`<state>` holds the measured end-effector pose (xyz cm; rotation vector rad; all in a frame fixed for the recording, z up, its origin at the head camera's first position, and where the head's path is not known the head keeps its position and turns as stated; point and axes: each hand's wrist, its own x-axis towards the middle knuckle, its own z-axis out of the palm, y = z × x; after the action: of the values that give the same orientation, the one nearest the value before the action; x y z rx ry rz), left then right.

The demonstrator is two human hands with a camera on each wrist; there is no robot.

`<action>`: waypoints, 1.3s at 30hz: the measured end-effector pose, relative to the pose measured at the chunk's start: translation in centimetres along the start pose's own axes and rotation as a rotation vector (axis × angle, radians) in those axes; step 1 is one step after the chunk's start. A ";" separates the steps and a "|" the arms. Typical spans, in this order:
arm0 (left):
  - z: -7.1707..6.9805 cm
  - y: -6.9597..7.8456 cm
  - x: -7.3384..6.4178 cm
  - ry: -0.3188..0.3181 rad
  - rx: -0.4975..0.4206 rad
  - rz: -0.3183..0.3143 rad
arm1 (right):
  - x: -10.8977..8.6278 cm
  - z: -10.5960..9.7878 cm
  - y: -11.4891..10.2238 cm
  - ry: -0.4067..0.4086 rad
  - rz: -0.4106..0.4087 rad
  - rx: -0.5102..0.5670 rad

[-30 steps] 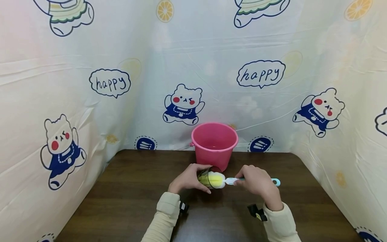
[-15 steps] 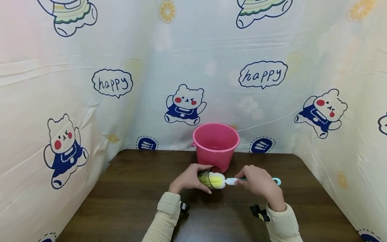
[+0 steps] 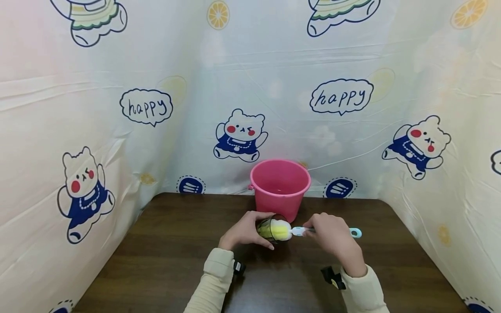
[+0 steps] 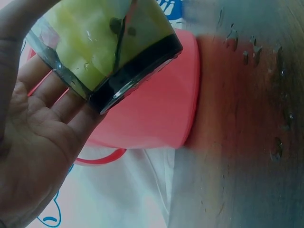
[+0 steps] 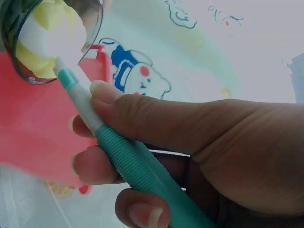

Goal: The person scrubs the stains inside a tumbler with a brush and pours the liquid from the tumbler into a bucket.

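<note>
My left hand (image 3: 245, 229) grips a dark-tinted clear glass (image 4: 102, 52), tipped on its side with its mouth to the right. Inside the mouth sits the yellow and white sponge head (image 3: 281, 230) of a bottle brush. My right hand (image 3: 330, 234) holds the brush by its green and white handle (image 5: 137, 166), thumb along one side and fingers curled round the other. The handle's looped end (image 3: 355, 233) sticks out past the right hand. In the left wrist view, yellow sponge shows through the glass wall above its thick dark base.
Just behind the hands stands a pink bucket (image 3: 278, 204) at the back of the brown wooden table (image 3: 176, 261). Water drops (image 4: 256, 52) lie on the tabletop. A printed curtain (image 3: 188, 108) closes off the back and sides.
The brush head and handle have shifted slightly left and tilted up a little at the right end. The left hand and the glass stay in nearly the same place.
</note>
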<state>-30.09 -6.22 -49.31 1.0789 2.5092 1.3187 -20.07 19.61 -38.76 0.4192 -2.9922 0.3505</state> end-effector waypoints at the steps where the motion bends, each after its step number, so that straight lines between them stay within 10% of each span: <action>1: 0.0 0.0 0.0 0.001 0.005 0.003 | -0.1 -0.1 -0.2 -0.003 -0.002 0.001; 39: -0.2 0.0 -0.1 0.009 0.036 0.003 | 0.6 0.6 0.8 -0.024 -0.012 0.043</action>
<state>-30.08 -6.41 -49.22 1.0866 2.5483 1.2864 -20.93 20.09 -39.44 0.4484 -3.0084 0.4129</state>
